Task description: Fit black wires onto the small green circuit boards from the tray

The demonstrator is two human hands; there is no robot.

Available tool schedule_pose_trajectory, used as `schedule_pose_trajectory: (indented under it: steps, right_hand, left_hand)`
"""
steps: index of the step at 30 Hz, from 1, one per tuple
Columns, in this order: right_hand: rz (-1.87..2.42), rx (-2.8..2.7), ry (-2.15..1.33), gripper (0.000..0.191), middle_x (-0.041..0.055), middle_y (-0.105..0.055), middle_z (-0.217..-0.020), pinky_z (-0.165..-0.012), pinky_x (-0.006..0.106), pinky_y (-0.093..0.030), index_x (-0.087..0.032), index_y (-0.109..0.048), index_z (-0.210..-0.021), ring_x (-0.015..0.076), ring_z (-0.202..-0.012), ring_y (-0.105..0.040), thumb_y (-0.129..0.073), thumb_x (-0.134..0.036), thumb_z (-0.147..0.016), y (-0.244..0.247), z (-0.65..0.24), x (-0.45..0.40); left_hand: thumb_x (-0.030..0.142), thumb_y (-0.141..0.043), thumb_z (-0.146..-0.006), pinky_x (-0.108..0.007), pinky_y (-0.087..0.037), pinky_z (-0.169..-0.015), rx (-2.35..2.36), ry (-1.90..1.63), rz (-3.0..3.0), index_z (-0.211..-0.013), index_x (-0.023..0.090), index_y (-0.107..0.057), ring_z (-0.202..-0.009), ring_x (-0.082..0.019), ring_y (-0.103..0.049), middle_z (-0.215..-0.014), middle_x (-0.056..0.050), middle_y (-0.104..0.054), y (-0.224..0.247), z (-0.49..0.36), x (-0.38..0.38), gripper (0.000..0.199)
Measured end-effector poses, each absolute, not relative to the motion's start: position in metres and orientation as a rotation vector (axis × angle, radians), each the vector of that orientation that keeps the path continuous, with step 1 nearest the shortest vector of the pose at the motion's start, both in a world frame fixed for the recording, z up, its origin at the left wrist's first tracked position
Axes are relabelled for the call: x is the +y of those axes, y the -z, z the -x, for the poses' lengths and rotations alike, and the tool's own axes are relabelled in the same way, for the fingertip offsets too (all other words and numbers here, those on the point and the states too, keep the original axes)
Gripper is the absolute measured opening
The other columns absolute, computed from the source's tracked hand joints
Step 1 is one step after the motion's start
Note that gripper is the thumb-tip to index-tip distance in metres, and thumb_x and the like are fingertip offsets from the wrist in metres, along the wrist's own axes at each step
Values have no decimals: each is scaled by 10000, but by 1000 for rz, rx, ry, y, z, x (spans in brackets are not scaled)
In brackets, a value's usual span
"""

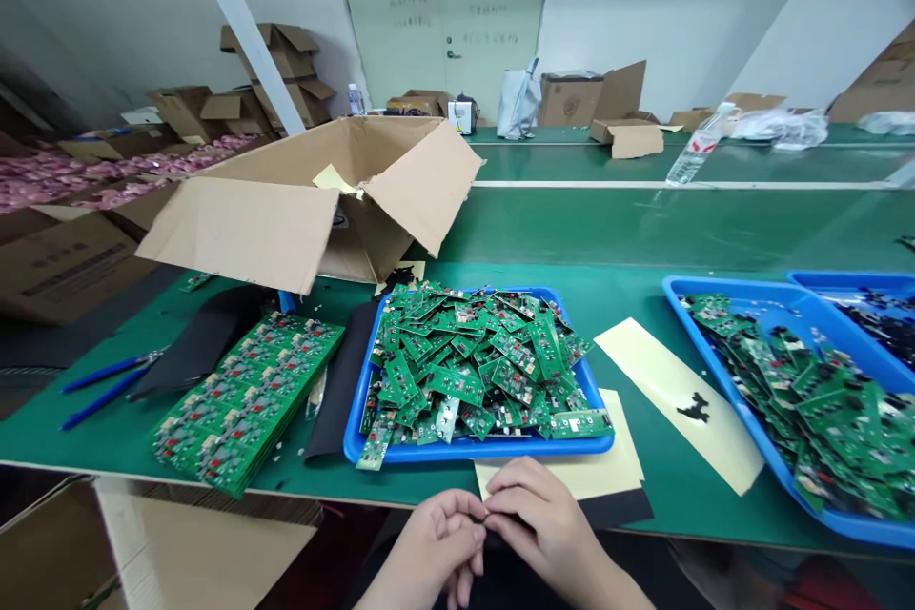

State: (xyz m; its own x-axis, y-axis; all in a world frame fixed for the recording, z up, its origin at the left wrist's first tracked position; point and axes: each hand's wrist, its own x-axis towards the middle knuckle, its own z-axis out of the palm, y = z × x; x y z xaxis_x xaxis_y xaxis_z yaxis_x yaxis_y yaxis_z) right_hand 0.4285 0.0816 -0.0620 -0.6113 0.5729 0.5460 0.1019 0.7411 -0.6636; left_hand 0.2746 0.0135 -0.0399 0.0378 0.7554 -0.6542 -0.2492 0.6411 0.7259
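Note:
My left hand point(447, 543) and my right hand point(533, 519) meet at the table's front edge, fingertips touching. Both have their fingers curled in a pinch around something too small to make out. Just beyond them is a blue tray point(493, 449) heaped with small green circuit boards point(457, 384). Under its front right corner lie a yellow paper sheet point(624, 438) and a black sheet point(621, 509). A stack of larger green board panels point(250, 400) stands left of the tray.
Blue-handled pliers point(107, 386) lie at the left. An open cardboard box point(243, 224) stands behind the panels. On the right are a yellow strip point(664, 391) with black pieces point(695, 408) and another blue tray point(750, 438) of boards. A bottle point(697, 148) stands farther back.

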Motion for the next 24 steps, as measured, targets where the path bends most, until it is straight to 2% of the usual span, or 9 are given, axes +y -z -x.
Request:
schedule_pose_trajectory:
  steps: [5, 11, 17, 20, 24]
  right_hand:
    - [485, -2144, -793, 151, 67, -626, -794, -611, 280, -512, -183, -598, -830, 175, -723, -591, -482, -178, -926, 61, -428, 82]
    - [441, -2186, -814, 141, 64, -629, -786, -613, 277, -515, -181, -589, -889, 176, -712, -597, -455, -167, -929, 57, -429, 82]
    - [445, -2259, -732, 169, 57, -632, -747, -563, 266, -513, -183, -544, -861, 173, -663, -601, -396, -148, -936, 49, -427, 84]
    - [474, -2207, -738, 206, 50, -632, -733, -555, 260, -507, -198, -531, -837, 168, -649, -606, -364, -182, -956, 50, -428, 82]
    - [682, -1952, -966, 235, 60, -646, -768, -616, 252, -538, -212, -549, -819, 180, -717, -641, -390, -298, -969, 63, -442, 76]
  left_hand:
    - [357, -688, -654, -138, -198, -314, 1346, -796, -525, -752, 160, -527, -273, -9, -315, -412, 93, -511, 42, -277, 8, 273]
    - [380, -673, -688, -139, -234, -341, 1426, -824, -591, -750, 164, -531, -334, -31, -411, -467, 73, -540, 43, -280, 6, 266]
    - [373, -654, -715, -145, -276, -381, 1466, -837, -677, -717, 170, -512, -357, -28, -400, -479, 76, -523, 39, -282, 9, 247]
    - [370, -647, -721, -148, -303, -390, 1478, -831, -718, -699, 173, -500, -363, -36, -413, -475, 68, -528, 40, -285, 11, 246]
    - [362, -575, -771, -146, -307, -373, 1529, -814, -754, -717, 191, -456, -331, -49, -407, -442, 67, -529, 42, -283, 14, 215]
